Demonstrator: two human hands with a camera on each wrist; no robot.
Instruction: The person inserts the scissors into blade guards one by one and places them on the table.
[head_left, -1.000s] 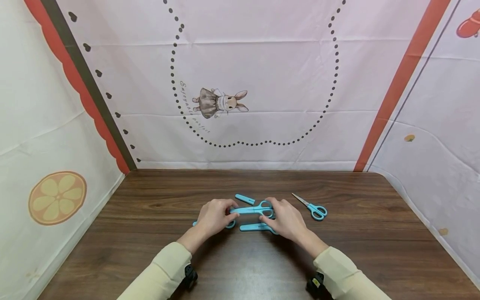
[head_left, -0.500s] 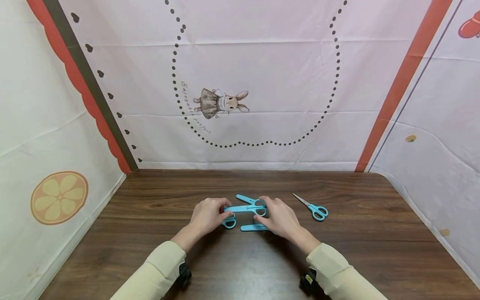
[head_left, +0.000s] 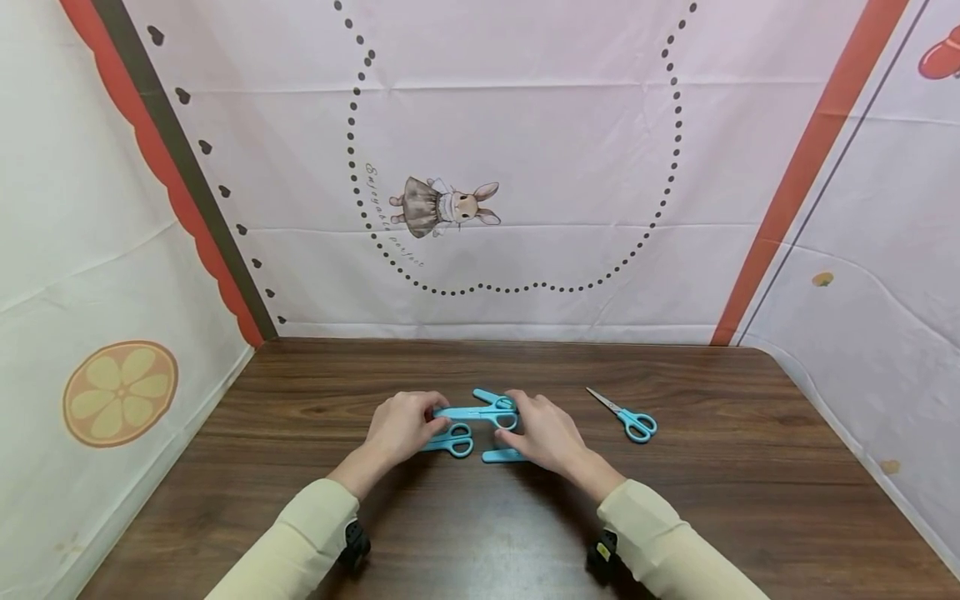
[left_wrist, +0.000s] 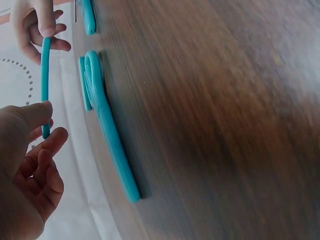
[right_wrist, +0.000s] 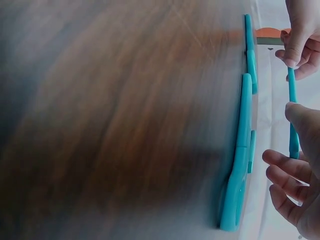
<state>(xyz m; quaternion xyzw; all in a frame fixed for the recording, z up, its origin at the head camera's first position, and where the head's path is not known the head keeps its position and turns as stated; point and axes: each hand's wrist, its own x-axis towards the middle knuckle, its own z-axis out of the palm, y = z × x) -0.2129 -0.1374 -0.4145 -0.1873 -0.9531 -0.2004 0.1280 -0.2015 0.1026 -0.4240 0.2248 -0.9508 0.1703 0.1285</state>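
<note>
holding capped blue scissors point(head_left: 476, 411) just above the table point(head_left: 675, 500): left hand point(head_left: 401, 427) is pinching the tip end, right hand point(head_left: 543, 433) is pinching the handle end. other blue scissors point(head_left: 450, 442) are lying directly below.

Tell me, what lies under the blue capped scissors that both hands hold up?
Under the blue capped scissors, two more blue capped scissors lie on the brown wooden table: one near the left hand, another partly covered by the right hand.
</note>
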